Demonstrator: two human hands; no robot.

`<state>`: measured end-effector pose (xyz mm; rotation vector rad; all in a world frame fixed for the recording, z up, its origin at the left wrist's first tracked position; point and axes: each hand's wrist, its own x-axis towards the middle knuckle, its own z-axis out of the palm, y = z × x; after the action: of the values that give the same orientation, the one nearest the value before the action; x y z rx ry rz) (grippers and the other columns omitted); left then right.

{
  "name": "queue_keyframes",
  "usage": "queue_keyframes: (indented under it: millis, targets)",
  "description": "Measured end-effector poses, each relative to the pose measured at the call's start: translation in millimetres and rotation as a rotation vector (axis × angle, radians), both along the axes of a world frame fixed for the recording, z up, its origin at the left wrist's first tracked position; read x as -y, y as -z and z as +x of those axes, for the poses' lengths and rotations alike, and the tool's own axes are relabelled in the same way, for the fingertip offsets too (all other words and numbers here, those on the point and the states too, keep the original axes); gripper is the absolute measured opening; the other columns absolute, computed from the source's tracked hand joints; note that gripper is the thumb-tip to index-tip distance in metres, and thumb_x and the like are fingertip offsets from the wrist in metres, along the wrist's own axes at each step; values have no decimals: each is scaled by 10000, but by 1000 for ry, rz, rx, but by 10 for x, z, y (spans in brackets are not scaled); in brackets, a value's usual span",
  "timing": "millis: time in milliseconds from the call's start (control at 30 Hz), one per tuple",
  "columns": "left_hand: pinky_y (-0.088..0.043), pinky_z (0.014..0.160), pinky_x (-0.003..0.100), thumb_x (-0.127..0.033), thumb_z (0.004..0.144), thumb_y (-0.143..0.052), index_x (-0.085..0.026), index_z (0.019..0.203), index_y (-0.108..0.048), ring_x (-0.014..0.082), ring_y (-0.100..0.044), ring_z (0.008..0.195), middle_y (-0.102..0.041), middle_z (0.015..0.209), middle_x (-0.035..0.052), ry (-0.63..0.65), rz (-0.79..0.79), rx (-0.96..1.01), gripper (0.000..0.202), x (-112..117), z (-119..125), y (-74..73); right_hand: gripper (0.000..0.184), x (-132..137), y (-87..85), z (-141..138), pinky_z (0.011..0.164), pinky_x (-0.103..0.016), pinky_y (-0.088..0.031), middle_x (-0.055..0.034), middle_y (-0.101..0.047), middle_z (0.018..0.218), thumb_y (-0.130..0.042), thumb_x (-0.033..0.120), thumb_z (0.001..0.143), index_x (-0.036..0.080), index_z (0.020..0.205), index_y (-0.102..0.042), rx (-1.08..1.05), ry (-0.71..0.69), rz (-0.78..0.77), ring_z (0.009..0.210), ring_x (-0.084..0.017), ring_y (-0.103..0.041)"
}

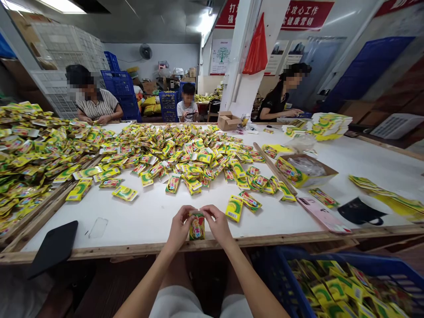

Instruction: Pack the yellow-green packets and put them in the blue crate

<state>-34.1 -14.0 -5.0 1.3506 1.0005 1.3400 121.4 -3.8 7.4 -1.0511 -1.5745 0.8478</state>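
Observation:
Between my two hands, at the table's front edge, a small yellow and green printed box (197, 226) stands upright with its top end toward my fingertips. My left hand (180, 226) is closed on the box's left side, thumb against its front. My right hand (217, 224) pinches at the box's top right corner, where a pale flap shows. Just right of my hands lie a yellow box (234, 208) and a red-faced box (251, 201). Beyond them a wide heap of similar boxes (195, 159) covers the table, several with white end flaps sticking out.
A blue crate (281, 265) of boxes stands low at right. Wooden strips (274, 170) divide the white table (139, 221). A black tablet-like slab (54, 245) overhangs the front edge. Right are an open carton (318, 179), a pink case (323, 215) and a dark mug (359, 211). Three people sit beyond.

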Motion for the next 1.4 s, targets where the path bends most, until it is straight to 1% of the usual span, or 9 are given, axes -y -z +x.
queue_keyframes:
  millis: [400,733,800,900,1000,1067,1133,1233,1400]
  targets:
    - [-489,665,256,-333,768,-648,-159,870,-650,156,-610,704,-671,756,28,-101,-68,-50,202,-14,40,-92,146,0,-38,-59,640,-279,-500,-20,-646,728,-580,320,804,187,837,-631,52,61,-80,656,-156,-589]
    - [-508,833,352,-334,798,-623,-188,904,-703,221,-638,920,-700,957,74,4,-21,-115,197,131,-77,-61,138,164,34,-88,730,-309,-514,-31,-668,819,-550,310,837,197,852,-628,-41,-54,-101,786,-188,-630]
    - [-506,848,362,-343,813,-605,-207,1004,-674,229,-623,993,-667,1080,86,-6,3,-133,244,158,-109,-31,150,243,-43,69,741,-314,-508,-44,-667,843,-521,305,851,201,855,-628,18,47,-28,814,-196,-622]
    - [-518,818,358,-362,823,-594,-229,1212,-526,213,-638,971,-614,1169,105,-71,-36,-77,417,157,-163,57,195,430,-283,719,760,-340,-478,-72,-652,880,-474,334,868,205,900,-618,255,406,112,825,-214,-594]
    - [-523,769,344,-389,819,-588,-190,1131,-541,200,-653,874,-647,1056,104,-106,-114,-74,373,114,-152,114,258,593,-538,1513,790,-412,-432,-120,-624,877,-467,393,849,189,871,-623,645,800,138,848,-270,-563]
    - [-517,739,328,-400,810,-590,-180,1028,-585,199,-647,853,-658,1020,95,-96,-130,-135,310,88,-95,109,292,594,-596,1767,785,-435,-419,-137,-616,872,-471,426,837,180,868,-625,800,893,81,862,-297,-558]
    - [-508,693,305,-405,799,-596,-189,976,-613,198,-642,838,-665,1009,82,-84,-118,-200,280,84,-36,87,322,476,-505,1681,757,-420,-427,-140,-620,886,-481,455,836,176,928,-612,814,840,-27,848,-297,-572]
    - [-485,612,277,-414,786,-600,-198,930,-639,203,-639,803,-676,931,63,-93,-110,-263,263,115,-30,70,418,147,-172,1149,765,-418,-431,-183,-602,1011,-588,480,780,155,1043,-572,737,717,-156,921,-324,-574]
    - [-501,750,332,-414,792,-598,-174,929,-622,206,-648,822,-672,880,64,-108,-134,-186,278,119,-158,127,438,-207,236,455,888,-477,-398,-195,-575,1095,-722,292,633,159,1020,-568,464,670,-113,1055,-359,-517]
